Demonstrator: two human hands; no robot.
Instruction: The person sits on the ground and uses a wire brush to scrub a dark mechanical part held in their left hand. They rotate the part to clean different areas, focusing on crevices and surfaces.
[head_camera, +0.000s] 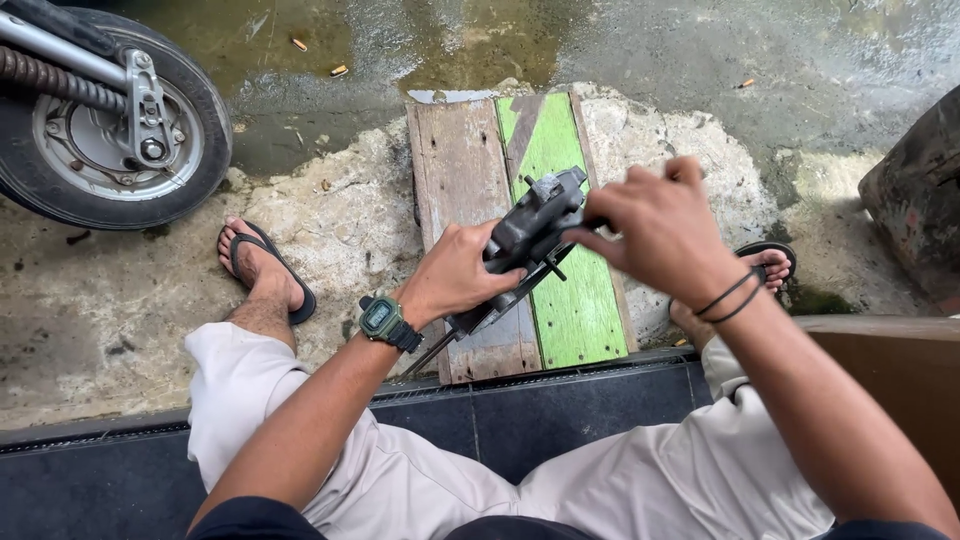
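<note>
My left hand (455, 272), with a green wristwatch (383, 320) on its wrist, grips a dark grey metal motorcycle part (528, 232) from the left and holds it above a wooden board (462, 160). My right hand (655, 228), with black bands on its wrist, is closed at the part's right end; what it grips is hidden under the fingers. A thin rod sticks out from the part's lower left end. The board is half bare wood and half painted green (575, 310).
A motorcycle wheel (110, 120) stands at the upper left. My feet in black sandals (262, 265) rest on cracked wet concrete on both sides of the board. A dark tiled step (530, 410) runs under my knees. A brown box (900, 370) sits at the right.
</note>
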